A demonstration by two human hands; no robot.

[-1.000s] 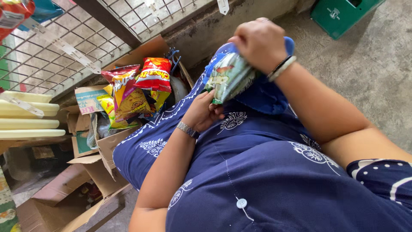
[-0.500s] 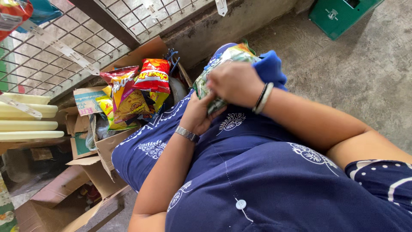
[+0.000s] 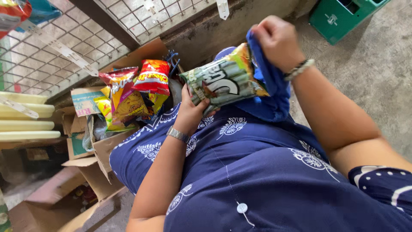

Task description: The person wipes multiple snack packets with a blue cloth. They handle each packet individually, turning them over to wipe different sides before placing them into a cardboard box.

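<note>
Nearest the camera is the person's lap in a dark blue patterned dress (image 3: pixel 266 172), and everything in hand rests over it, not on the floor. The left hand (image 3: pixel 191 112), a watch at its wrist, grips the lower left end of a green snack bag (image 3: pixel 225 79); its fingers (image 3: pixel 209 114) are curled tight on the bag's edge. The right hand (image 3: pixel 277 38), with a beaded bracelet, is closed in a fist on a blue cloth (image 3: pixel 268 83) that drapes down over the bag's right end, touching it. The bag lies tilted, its right end raised toward the right hand.

The step in hand looks like wiping the bag with the cloth. To do it well, I would judge that the left hand should keep the bag taut and steady while the cloth is drawn flat along its face, pressing lightly so the contents do not get crushed.

Just beyond the left hand, a cardboard box (image 3: pixel 107 148) on the floor holds more snack packs, a red pack (image 3: pixel 152 77) and a yellow one (image 3: pixel 128 105) standing upright. Farther off are a wire rack (image 3: pixel 64 38) at the upper left and a green crate (image 3: pixel 343 19) at the upper right corner.
</note>
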